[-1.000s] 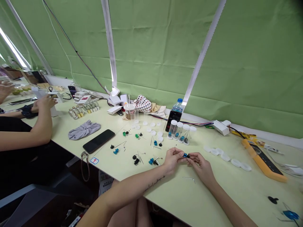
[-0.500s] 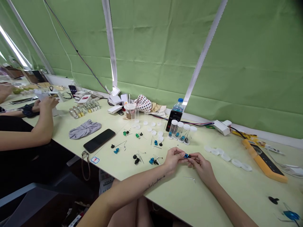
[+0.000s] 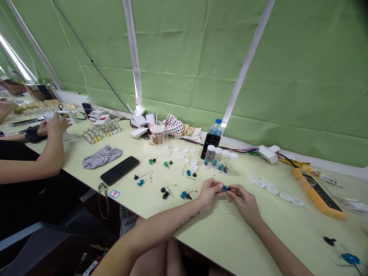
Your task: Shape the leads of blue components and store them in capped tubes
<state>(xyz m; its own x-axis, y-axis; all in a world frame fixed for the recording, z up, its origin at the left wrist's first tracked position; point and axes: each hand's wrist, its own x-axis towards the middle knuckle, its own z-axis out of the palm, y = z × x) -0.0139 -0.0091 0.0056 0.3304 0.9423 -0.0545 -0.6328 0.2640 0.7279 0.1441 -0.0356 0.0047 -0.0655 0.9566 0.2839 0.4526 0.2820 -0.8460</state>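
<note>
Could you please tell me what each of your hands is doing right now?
Left hand: closed on the small blue part.
Right hand: fingers on its dark end.

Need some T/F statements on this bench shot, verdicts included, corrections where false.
1. Left hand and right hand both hold the small blue part. True.
2. The black phone beside the grey cloth stands upright. False: the black phone lies flat on the table.
3. Capped clear tubes stand in front of a propped-up phone. True.
4. The orange meter is left of both hands. False: the orange meter is to their right.
5. The water bottle has a blue cap. True.
</note>
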